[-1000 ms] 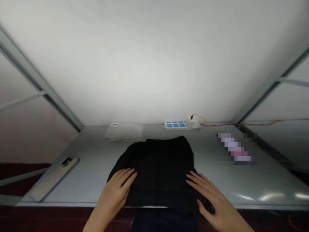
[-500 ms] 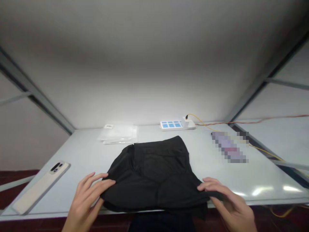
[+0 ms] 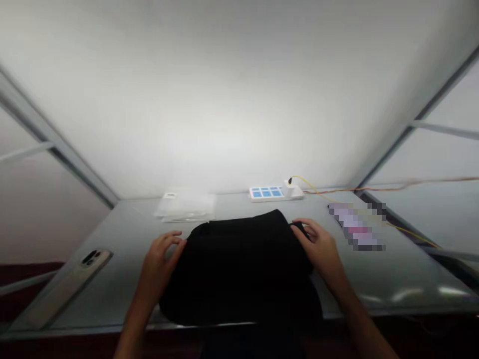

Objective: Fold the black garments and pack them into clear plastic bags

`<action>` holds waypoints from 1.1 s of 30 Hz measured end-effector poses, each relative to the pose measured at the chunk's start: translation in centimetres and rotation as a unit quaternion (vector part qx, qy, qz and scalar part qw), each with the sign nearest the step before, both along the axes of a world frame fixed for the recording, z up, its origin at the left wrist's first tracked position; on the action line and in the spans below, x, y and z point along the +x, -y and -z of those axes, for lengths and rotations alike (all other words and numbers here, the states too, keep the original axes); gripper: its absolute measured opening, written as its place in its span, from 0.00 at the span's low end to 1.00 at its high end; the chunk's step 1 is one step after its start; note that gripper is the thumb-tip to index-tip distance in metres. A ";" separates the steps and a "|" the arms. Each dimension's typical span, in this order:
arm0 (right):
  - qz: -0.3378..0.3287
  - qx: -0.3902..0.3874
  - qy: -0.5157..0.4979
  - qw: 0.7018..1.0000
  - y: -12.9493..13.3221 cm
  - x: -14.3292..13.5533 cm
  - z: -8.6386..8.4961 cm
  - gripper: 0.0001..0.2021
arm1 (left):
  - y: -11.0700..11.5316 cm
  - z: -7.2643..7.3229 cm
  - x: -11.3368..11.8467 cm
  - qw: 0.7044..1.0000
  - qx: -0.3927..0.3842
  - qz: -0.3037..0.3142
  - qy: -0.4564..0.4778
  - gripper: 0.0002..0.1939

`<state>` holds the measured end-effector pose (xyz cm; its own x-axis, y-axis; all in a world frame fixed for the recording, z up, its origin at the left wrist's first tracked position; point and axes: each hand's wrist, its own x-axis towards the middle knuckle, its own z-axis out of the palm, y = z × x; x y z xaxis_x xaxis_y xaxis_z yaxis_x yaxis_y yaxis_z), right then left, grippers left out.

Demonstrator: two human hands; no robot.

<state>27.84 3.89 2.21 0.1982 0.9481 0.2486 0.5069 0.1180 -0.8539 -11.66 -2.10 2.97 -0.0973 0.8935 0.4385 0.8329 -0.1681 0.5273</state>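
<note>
A folded black garment point(image 3: 243, 269) lies at the front edge of the table, so dark that its seams and folds barely show. At its upper left edge, my left hand point(image 3: 163, 253) has thumb and fingers closing on the cloth. My right hand point(image 3: 317, 242) pinches the fabric at the upper right corner, where a bit of dark cloth shows between thumb and fingers. The lower part of the garment reaches down to the table's front edge.
On the left lies a pale phone point(image 3: 71, 286). Clear plastic bags point(image 3: 186, 206) and a white power strip point(image 3: 275, 193) with a yellow cable point(image 3: 310, 182) are at the back. A pixelated purple object point(image 3: 354, 224) rests on the right. Metal frame bars flank the table point(image 3: 374, 279).
Both hands have moved from the garment's lower corners up to its upper sides. The lower right flap that my right hand held is let go. The picture's lighting has shifted.
</note>
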 end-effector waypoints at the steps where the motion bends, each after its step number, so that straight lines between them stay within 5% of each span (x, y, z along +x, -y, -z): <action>1: 0.009 0.023 0.038 0.999 -0.7 -0.4 -0.2 0.24 | -0.7 0.0 0.2 1.000 0.006 -0.006 -0.025 0.20; 5: 0.031 0.170 0.169 0.970 0.2 -2.9 -0.6 0.27 | -0.5 -0.5 2.6 0.991 0.071 -0.046 -0.103 0.18; 7: -0.010 0.193 0.217 0.957 2.1 -4.5 -0.3 0.26 | 0.7 -0.6 5.2 0.987 0.098 -0.027 -0.121 0.16; 13: -0.203 0.028 0.393 0.897 5.0 -5.5 3.2 0.33 | 1.8 2.0 11.6 0.955 0.011 0.141 -0.261 0.30; 19: -0.276 -0.024 0.398 0.875 4.3 -2.6 3.6 0.44 | 1.4 5.2 9.9 0.953 -0.043 0.108 -0.279 0.34; 22: -0.259 0.008 0.391 0.883 4.6 -1.8 3.5 0.37 | 1.7 5.3 9.2 0.954 -0.036 0.090 -0.282 0.34; 26: -0.150 0.101 0.381 0.907 5.6 -0.4 4.8 0.31 | 2.0 4.5 10.4 0.953 -0.007 0.108 -0.284 0.32; 30: -0.043 0.094 0.338 0.936 6.1 0.9 6.5 0.36 | 2.2 3.1 14.8 0.945 0.020 0.184 -0.271 0.43; 33: 0.007 0.061 0.288 0.956 6.1 1.2 7.3 0.31 | 2.0 3.1 18.7 0.948 -0.006 0.192 -0.252 0.38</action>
